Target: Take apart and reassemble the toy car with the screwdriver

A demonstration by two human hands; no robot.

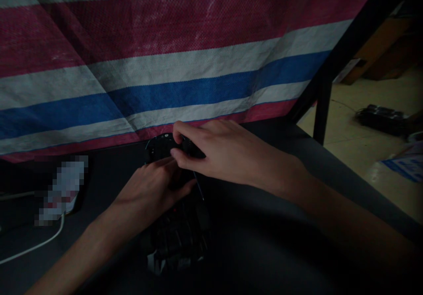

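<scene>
A black device (178,231) lies on the dark desk (251,224), its details mostly lost in poor light. At its far end a rounded black plate (161,141) with a pale spot shows beyond my hands. My left hand (157,182) is closed around the middle of the device, thumb on the near side. Over the same area, my right hand (211,149) curls its thumb and index finger in a pinch; what lies between them is dark and cannot be made out. A thin bluish straight edge (199,187) runs below the right hand.
A pixelated phone-like slab (62,191) lies at the left with a white cable (49,241). A striped red, white and blue sheet (185,88) hangs behind the desk. To the right are a black frame post (321,112) and a dark object (383,118) on the floor.
</scene>
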